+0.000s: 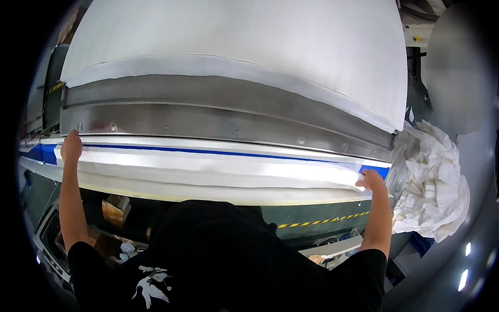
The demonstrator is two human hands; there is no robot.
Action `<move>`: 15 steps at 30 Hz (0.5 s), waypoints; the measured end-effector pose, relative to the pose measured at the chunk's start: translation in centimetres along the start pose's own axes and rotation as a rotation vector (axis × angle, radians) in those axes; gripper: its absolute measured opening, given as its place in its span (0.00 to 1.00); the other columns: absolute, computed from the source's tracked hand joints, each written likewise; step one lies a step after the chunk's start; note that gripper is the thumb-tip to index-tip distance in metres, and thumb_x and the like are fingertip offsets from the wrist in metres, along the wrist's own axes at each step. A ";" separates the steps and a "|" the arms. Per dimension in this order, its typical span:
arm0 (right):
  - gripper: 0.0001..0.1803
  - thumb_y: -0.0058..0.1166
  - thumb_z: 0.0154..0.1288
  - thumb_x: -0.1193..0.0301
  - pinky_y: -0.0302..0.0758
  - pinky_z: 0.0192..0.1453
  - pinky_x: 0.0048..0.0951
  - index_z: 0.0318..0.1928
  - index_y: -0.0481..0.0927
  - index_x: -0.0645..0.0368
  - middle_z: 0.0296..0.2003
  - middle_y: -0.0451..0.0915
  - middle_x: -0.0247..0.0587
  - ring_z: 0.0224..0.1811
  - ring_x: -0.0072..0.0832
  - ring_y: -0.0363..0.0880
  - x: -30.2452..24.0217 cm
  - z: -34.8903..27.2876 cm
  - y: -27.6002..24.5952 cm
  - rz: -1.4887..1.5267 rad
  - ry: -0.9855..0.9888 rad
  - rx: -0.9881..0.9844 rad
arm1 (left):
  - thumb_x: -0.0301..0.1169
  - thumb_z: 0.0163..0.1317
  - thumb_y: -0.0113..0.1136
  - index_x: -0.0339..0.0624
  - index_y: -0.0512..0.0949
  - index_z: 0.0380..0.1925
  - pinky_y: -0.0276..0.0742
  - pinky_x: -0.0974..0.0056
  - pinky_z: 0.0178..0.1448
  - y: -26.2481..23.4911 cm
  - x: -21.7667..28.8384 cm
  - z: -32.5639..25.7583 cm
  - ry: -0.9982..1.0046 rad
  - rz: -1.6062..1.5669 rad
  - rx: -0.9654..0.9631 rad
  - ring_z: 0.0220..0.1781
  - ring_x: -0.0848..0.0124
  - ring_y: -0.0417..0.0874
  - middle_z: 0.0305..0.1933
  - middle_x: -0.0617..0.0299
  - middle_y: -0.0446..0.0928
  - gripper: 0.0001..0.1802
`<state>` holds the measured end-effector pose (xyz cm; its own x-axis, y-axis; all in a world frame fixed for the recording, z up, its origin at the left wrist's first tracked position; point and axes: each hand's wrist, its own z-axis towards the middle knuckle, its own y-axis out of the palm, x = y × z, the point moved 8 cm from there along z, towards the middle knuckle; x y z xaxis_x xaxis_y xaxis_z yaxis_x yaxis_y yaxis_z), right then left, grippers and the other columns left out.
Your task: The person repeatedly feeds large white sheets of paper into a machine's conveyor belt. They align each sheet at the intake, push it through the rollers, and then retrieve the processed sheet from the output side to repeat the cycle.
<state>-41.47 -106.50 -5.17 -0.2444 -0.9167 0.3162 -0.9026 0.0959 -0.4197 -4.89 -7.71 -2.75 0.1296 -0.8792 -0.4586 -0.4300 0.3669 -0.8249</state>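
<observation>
Evidently two hands, left [71,147] and right [370,181], grip closed on one white sheet [218,174].

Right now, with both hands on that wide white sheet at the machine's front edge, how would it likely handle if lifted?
Probably floppy: the white sheet drapes in soft folds between the left hand and right hand. Likely light for its size, since fingertip pinches hold it. Its sheen suggests it may slide easily over the metal bar.

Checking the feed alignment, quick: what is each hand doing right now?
Left hand: closed, gripping the white sheet at its left end.
Right hand: closed, gripping its right end.
</observation>
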 end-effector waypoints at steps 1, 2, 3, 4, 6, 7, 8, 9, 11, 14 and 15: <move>0.29 0.63 0.41 0.55 0.75 0.50 0.40 0.47 0.79 0.53 0.42 0.81 0.45 0.46 0.42 0.79 -0.3 -0.3 -0.7 0.047 0.025 0.057 | 0.33 0.61 0.43 0.50 0.75 0.44 0.74 0.48 0.46 0.0 -0.1 -0.1 -0.003 -0.010 -0.007 0.47 0.48 0.78 0.44 0.49 0.79 0.14; 0.28 0.64 0.42 0.56 0.75 0.48 0.40 0.45 0.79 0.53 0.41 0.81 0.43 0.45 0.42 0.79 -0.5 -0.6 -1.2 0.093 0.050 0.115 | 0.33 0.61 0.43 0.50 0.75 0.45 0.74 0.48 0.46 0.1 -0.2 -0.1 -0.006 -0.019 -0.014 0.47 0.48 0.78 0.44 0.49 0.79 0.15; 0.26 0.64 0.42 0.56 0.76 0.47 0.40 0.44 0.79 0.53 0.39 0.82 0.42 0.44 0.41 0.80 -0.3 -1.0 -1.7 0.141 0.075 0.174 | 0.33 0.61 0.43 0.51 0.74 0.46 0.74 0.48 0.46 0.4 -0.4 0.2 -0.009 -0.034 -0.010 0.47 0.48 0.78 0.45 0.50 0.79 0.15; 0.21 0.64 0.44 0.59 0.76 0.45 0.41 0.40 0.79 0.53 0.35 0.82 0.41 0.42 0.41 0.80 0.3 -1.0 -1.4 0.173 0.082 0.229 | 0.33 0.61 0.44 0.51 0.74 0.47 0.74 0.48 0.46 1.0 -1.0 0.7 -0.013 -0.046 -0.005 0.47 0.49 0.78 0.45 0.50 0.79 0.15; 0.19 0.64 0.45 0.61 0.76 0.45 0.41 0.39 0.79 0.53 0.34 0.82 0.42 0.41 0.43 0.80 0.6 -1.0 -0.2 0.150 0.109 0.226 | 0.33 0.61 0.45 0.52 0.74 0.48 0.74 0.49 0.48 1.9 -1.9 1.9 -0.001 -0.102 0.048 0.48 0.49 0.78 0.47 0.51 0.78 0.16; 0.18 0.64 0.45 0.62 0.76 0.44 0.41 0.38 0.79 0.53 0.34 0.82 0.43 0.41 0.43 0.80 0.0 -1.0 -0.2 0.135 0.112 0.227 | 0.33 0.60 0.45 0.52 0.74 0.49 0.74 0.50 0.49 2.4 -2.7 2.2 0.006 -0.146 0.096 0.49 0.50 0.78 0.48 0.52 0.78 0.17; 0.17 0.63 0.46 0.62 0.76 0.45 0.41 0.37 0.79 0.55 0.34 0.82 0.44 0.41 0.43 0.80 -0.8 -1.0 -0.2 0.141 0.094 0.225 | 0.34 0.60 0.46 0.52 0.73 0.50 0.74 0.50 0.50 3.0 -3.3 2.5 0.013 -0.189 0.143 0.49 0.50 0.78 0.49 0.52 0.77 0.18; 0.16 0.62 0.47 0.62 0.76 0.45 0.40 0.36 0.80 0.56 0.34 0.82 0.45 0.41 0.43 0.80 -2.5 -1.1 -0.9 0.144 0.069 0.227 | 0.34 0.60 0.47 0.51 0.73 0.51 0.73 0.51 0.51 4.0 -3.7 3.0 0.044 -0.205 0.215 0.50 0.51 0.77 0.51 0.54 0.76 0.18; 0.13 0.58 0.50 0.62 0.76 0.45 0.42 0.32 0.81 0.58 0.35 0.81 0.48 0.41 0.44 0.80 -4.5 -0.7 0.1 -0.047 -0.062 0.217 | 0.35 0.59 0.50 0.48 0.72 0.53 0.71 0.53 0.56 2.3 -0.3 3.2 0.034 -0.302 0.238 0.55 0.54 0.75 0.57 0.55 0.72 0.21; 0.14 0.49 0.53 0.63 0.75 0.42 0.46 0.27 0.81 0.60 0.31 0.80 0.52 0.37 0.50 0.79 -12.6 -1.0 -6.0 0.061 -0.118 0.364 | 0.35 0.57 0.54 0.41 0.72 0.52 0.70 0.52 0.56 1.6 0.4 3.0 0.220 -0.239 0.548 0.52 0.53 0.74 0.51 0.50 0.74 0.22; 0.11 0.49 0.52 0.66 0.75 0.40 0.45 0.26 0.81 0.59 0.30 0.80 0.52 0.35 0.50 0.79 -15.1 -1.7 -7.7 0.072 -0.151 0.392 | 0.37 0.58 0.53 0.40 0.72 0.51 0.69 0.51 0.56 -0.3 2.8 2.7 0.218 -0.299 0.543 0.52 0.53 0.74 0.50 0.50 0.74 0.21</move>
<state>-31.45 -92.74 -5.23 -0.2205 -0.9625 0.1582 -0.6751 0.0336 -0.7370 -1.97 -9.48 -4.69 -0.0346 -0.9876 -0.1532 0.1164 0.1483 -0.9821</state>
